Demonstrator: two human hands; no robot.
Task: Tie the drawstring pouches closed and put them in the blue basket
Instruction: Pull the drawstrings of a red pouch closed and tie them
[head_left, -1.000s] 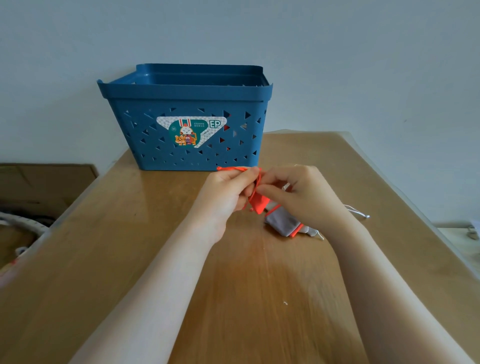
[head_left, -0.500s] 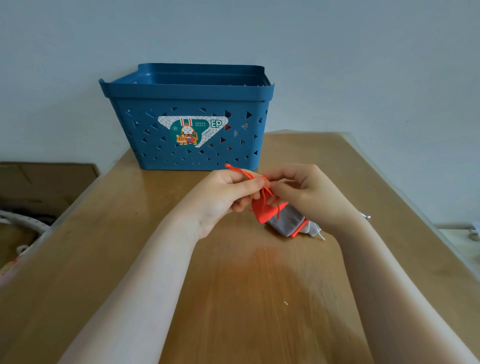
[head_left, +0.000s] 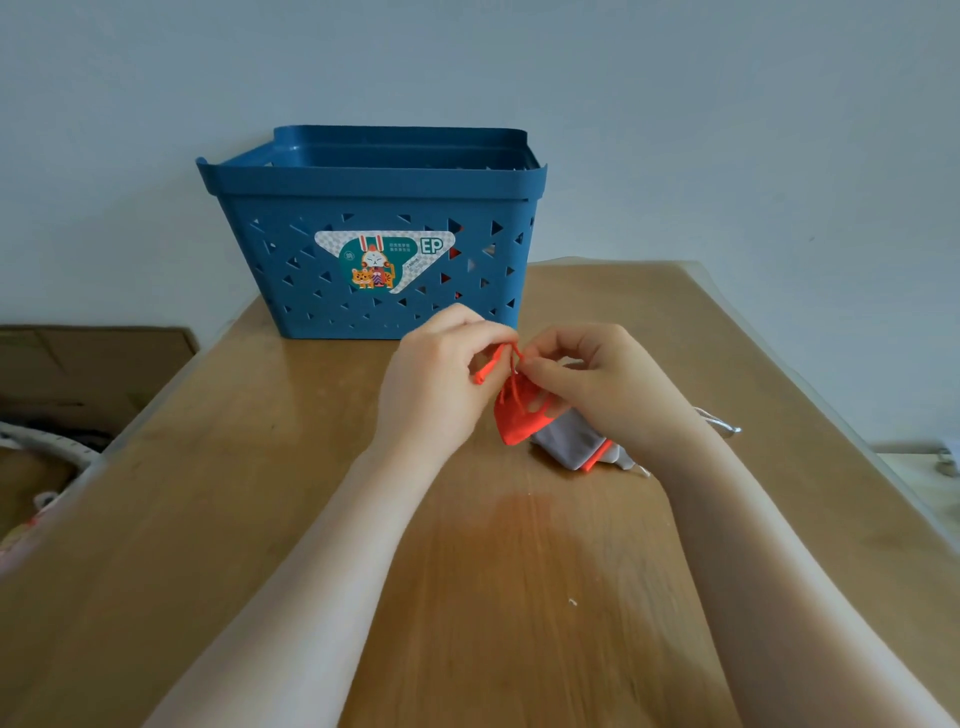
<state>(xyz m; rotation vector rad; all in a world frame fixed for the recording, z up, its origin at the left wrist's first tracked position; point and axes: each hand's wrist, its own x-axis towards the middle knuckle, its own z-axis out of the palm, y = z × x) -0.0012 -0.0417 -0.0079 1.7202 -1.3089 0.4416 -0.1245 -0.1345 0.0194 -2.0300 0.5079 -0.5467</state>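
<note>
Orange fabric pouch (head_left: 514, 423) is hanging at centre, its thin cord being pinched by left hand (head_left: 436, 387) and right hand (head_left: 597, 392); perforated plastic blue basket (head_left: 374, 228) is standing at 11 o'clock.

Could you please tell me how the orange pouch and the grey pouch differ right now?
The orange pouch hangs by its cord from the grip of both the left hand and the right hand; no hand holds the grey pouch.
The orange pouch is lifted and plain orange; the grey pouch lies flat on the table, grey with an orange edge.
Both are small cloth pouches in front of the blue basket.
</note>
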